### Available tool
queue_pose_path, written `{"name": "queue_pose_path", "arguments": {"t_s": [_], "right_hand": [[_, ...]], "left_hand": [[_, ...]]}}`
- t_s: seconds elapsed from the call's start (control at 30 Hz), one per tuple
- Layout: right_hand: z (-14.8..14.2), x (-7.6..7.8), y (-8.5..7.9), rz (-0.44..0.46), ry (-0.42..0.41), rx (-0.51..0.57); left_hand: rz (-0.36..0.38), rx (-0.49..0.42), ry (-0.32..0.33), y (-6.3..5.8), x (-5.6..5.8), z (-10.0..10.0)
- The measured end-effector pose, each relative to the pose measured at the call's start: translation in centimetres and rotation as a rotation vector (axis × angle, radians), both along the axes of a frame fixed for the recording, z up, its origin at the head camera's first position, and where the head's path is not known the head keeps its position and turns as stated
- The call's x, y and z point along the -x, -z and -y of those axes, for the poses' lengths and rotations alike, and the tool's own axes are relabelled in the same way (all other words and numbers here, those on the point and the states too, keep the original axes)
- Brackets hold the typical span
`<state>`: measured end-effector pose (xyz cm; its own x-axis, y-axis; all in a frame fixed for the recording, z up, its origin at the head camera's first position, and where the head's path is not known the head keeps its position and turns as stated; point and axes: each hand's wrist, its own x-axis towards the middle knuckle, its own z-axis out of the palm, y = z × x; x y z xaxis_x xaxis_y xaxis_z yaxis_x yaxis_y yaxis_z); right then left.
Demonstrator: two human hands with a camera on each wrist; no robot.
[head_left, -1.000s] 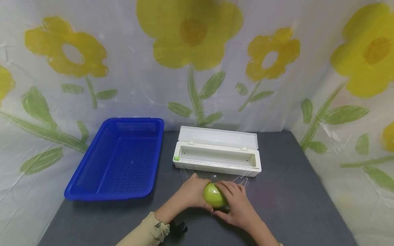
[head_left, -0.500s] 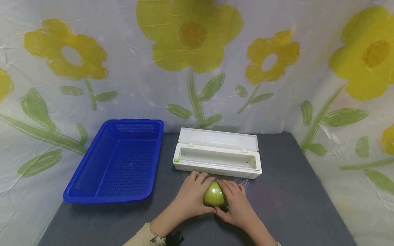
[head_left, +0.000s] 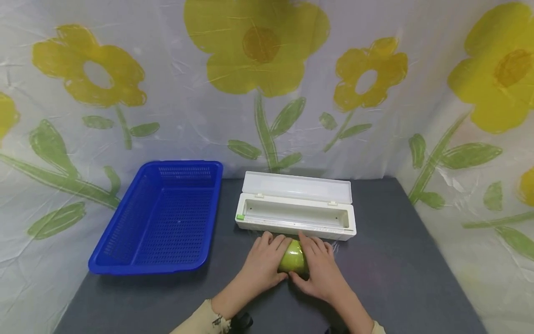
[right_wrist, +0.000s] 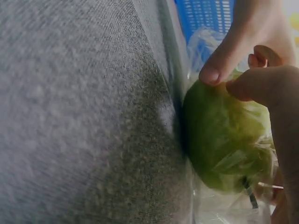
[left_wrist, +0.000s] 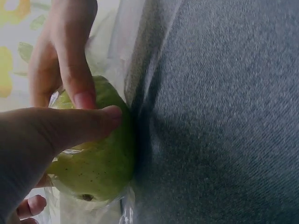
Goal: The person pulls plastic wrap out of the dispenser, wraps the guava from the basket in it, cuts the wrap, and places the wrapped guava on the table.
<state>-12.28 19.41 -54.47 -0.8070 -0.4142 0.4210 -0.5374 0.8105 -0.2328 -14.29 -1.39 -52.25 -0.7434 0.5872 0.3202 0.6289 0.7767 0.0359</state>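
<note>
A green pear (head_left: 293, 258) sits on the dark tabletop just in front of the white cling film box. Clear cling film (right_wrist: 205, 46) wraps round it, wrinkled and bunched at its ends. My left hand (head_left: 263, 260) grips the pear from the left, thumb on the near side and fingers over the far side. From the right, my right hand (head_left: 320, 269) holds it likewise. In the left wrist view both thumbs press the film on the pear (left_wrist: 98, 172), nearly touching. A dark stem shows through the film in the right wrist view. The pear's underside is hidden.
Behind the hands, the cling film box (head_left: 292, 226) lies with its lid (head_left: 297, 187) raised back and a small green slider (head_left: 240, 217) at its left end. A blue plastic basket (head_left: 95, 260) stands to the left. A flowered curtain (head_left: 200, 125) hangs behind the table.
My left hand has shifted its fingers onto the far side of the pear. Both hands and the pear have moved slightly away, closer to the box. Less film shows stretched towards the box.
</note>
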Motion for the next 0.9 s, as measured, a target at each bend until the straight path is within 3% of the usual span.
{"name": "queue_pose_path", "arguments": {"t_s": [0.3,0.57,0.9], "right_hand": [[-0.1,0.1,0.2,-0.121,-0.01,0.024],[0.1,0.9,0.4,-0.131,0.021,0.006],[-0.3,2.3,0.2,-0.116,0.026,0.009]], "left_hand": [[0.017,-0.018,-0.006,0.6,0.9,0.2],[0.0,0.0,-0.021,0.6,1.1,0.4],[-0.108,-0.029,-0.027,0.9,1.8,0.1]]}}
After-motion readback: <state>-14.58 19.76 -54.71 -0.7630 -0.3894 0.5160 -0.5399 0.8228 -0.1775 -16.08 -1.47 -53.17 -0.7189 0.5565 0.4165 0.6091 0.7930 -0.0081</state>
